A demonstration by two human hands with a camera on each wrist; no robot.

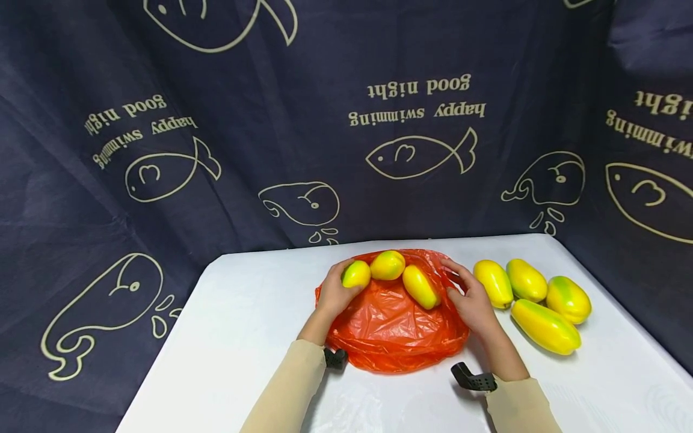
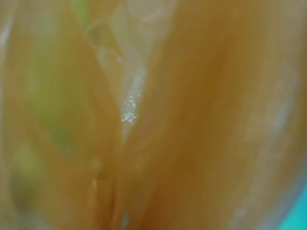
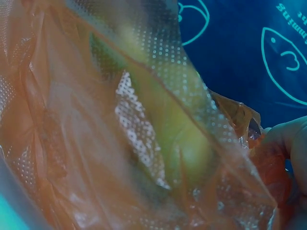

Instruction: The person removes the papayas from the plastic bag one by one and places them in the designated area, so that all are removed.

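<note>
A red plastic bag lies spread on the table, its mouth toward the top. Inside its rim are a yellow papaya with a green tinge at the back and a longer papaya to the right. At the bag's left side my left hand holds a third papaya, fingers behind it. My right hand pinches the bag's right rim. In the right wrist view the thumb sits against the gathered film, and a papaya shows blurred through the plastic. Orange-red film fills the left wrist view.
Several more papayas lie grouped on the white table, to the right of my right hand. Dark blue cloth with fish and whale outlines hangs behind the table and at its sides. Each wrist carries a black strap mount.
</note>
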